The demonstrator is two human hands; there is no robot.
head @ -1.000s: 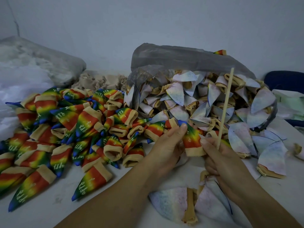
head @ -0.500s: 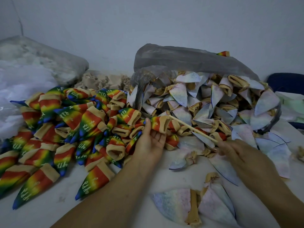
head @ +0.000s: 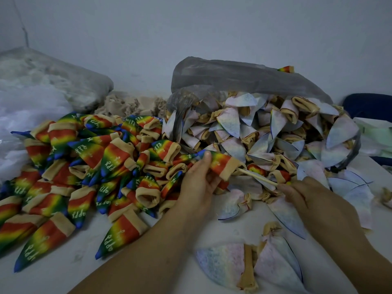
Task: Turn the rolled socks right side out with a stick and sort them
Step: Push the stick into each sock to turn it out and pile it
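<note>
At the far left, translucent plastic bags [head: 31, 115] are stacked against the wall, apparently set aside. Just beside them a pile of rainbow socks [head: 84, 166] is spread over the tabletop with colours and lettering outward. It is judged to be the sorted heap of finished pieces, kept apart from the unturned stock. Behind it a small heap of beige fabric [head: 131, 105] is seen.

At the pile's right edge one rainbow sock [head: 220, 164] is pinched near its blue toe by the left hand [head: 197, 185], presumably so that it can be drawn off and dropped with the others. From its tan cuff the stick [head: 256, 177] runs out to the right hand [head: 307, 198], whose fingers are curled round the far end; the grip is probably meant for pulling the stick free.

Further right, pale inside-out socks [head: 254, 132] spill from an opened grey plastic bag [head: 233, 77], kept within reach as the supply. A few loose pale socks [head: 220, 266] lie in front of the hands. A dark blue object [head: 369, 102] is partly seen at the far right.

Everything rests on a white tabletop [head: 63, 272], marked in places and set against a plain pale wall [head: 191, 28]; the room is dimly lit.
</note>
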